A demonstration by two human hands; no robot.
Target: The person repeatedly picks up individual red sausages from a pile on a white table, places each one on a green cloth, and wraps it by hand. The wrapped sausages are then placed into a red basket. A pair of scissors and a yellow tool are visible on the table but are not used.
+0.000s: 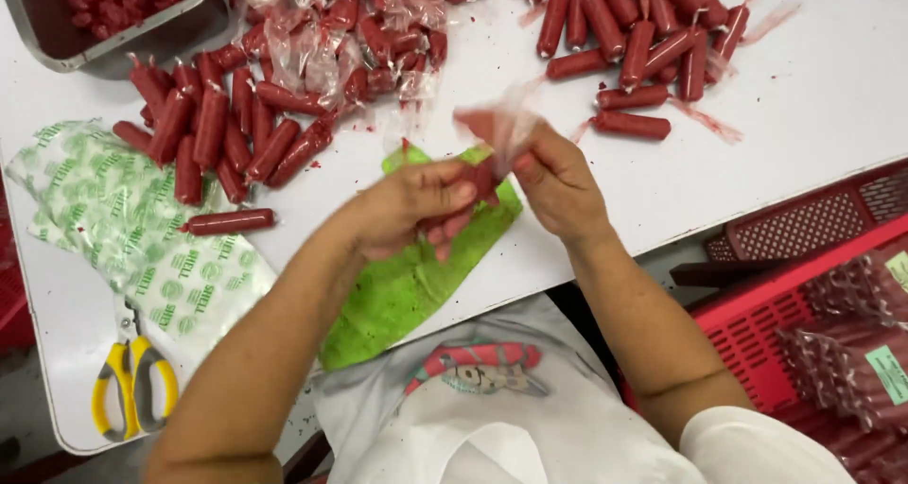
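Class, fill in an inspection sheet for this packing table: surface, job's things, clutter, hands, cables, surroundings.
Surface: white table, red crumbs scattered.
Job's things: red sausage and clear wrapper, blurred, between both hands.
Clutter: sausage piles, loose wrappers, green cloth, printed bags, yellow scissors, metal tray.
Hands: left hand and right hand both grip the sausage.
Cables: nothing seen.
Surroundings: red crate with packed bags.

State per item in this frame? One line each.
left hand: closed on a red sausage
right hand: pinching clear wrap, blurred
red sausage: held between both hands, partly wrapped
scissors: closed, flat on table
metal tray: holds red pieces
sausage piles: loose on table, some in clear wrap
red crate: holds packed bags
green sheet: flat, overhanging table edge
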